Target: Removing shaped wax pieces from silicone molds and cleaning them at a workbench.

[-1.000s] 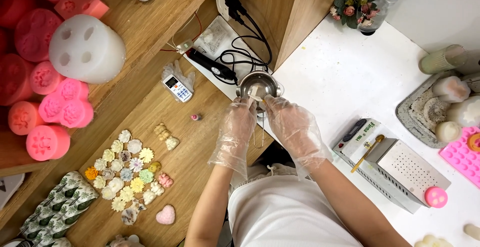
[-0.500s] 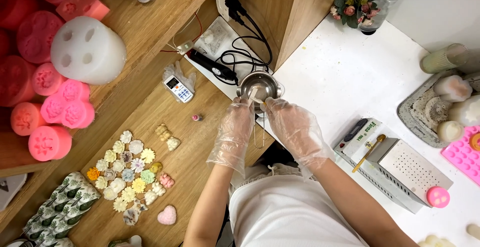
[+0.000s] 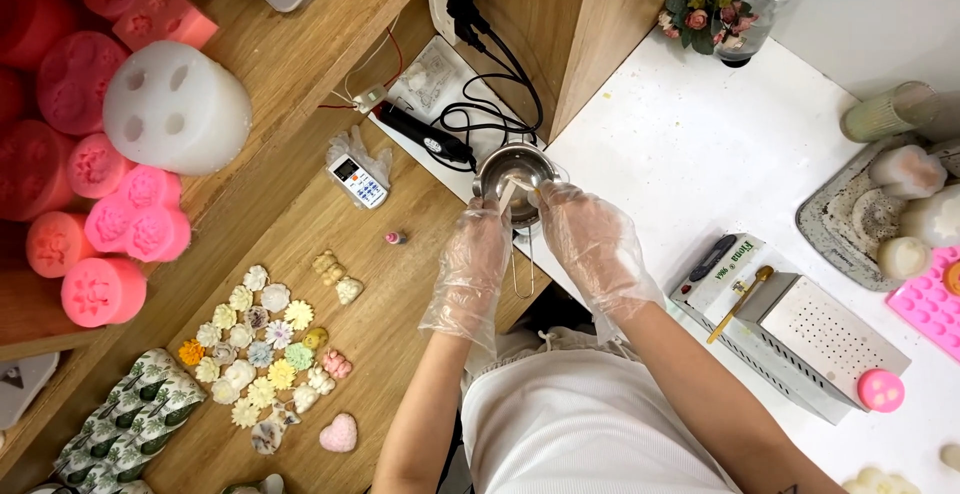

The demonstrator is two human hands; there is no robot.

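A small steel pot with pale liquid stands on a plate at the edge between the wooden counter and the white table. Both hands wear clear plastic gloves. My left hand holds a thin wooden stick whose tip dips into the pot. My right hand rests at the pot's right rim, fingers curled against it. The pot's wire handle hangs down between my hands.
Pink silicone moulds and a white one sit on the left shelf. Small pastel flower shapes and a pink heart lie on the wooden counter, with a remote. A perforated metal box and tray of candles are right.
The hands stay at the pot; the stick in my left hand shifts slightly inside it. Nothing else has moved.
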